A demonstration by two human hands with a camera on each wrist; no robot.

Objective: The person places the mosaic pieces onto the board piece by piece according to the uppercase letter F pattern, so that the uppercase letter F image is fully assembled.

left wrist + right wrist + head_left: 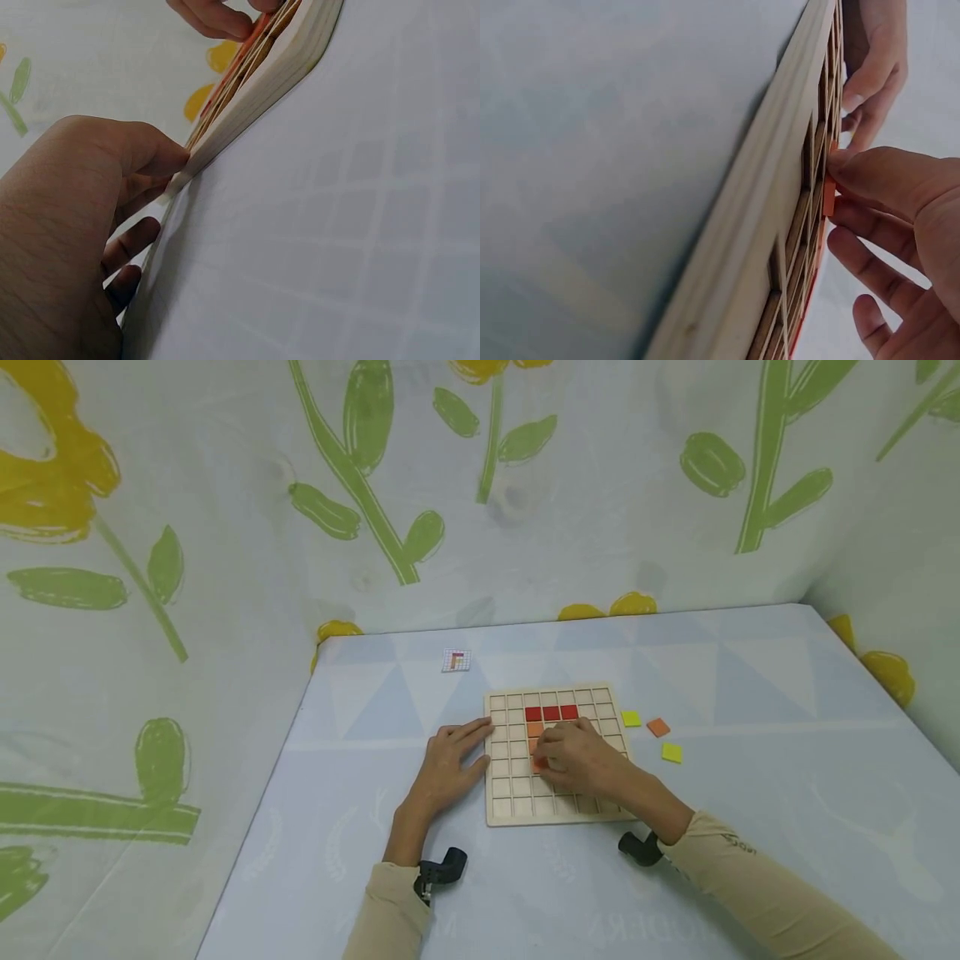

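Observation:
A wooden grid board (512, 811) lies on the table. Three red tiles (551, 713) form a row near its far side, with orange tiles (534, 728) running down from the row's left end. My right hand (581, 758) is over the middle of the board; thumb and index finger pinch an orange square tile (829, 196) at the grid's surface, the other fingers spread loosely. Part of the board is hidden under this hand. My left hand (448, 766) rests by the board's left side, its extended fingers and thumb touching the edge, as the left wrist view also shows.
Right of the board lie two yellow tiles (672, 752) and a loose orange tile (658, 727). A small pattern card (456, 661) sits toward the back of the table (322, 827). Flower-printed cloth (240, 568) stands around the table's back and sides.

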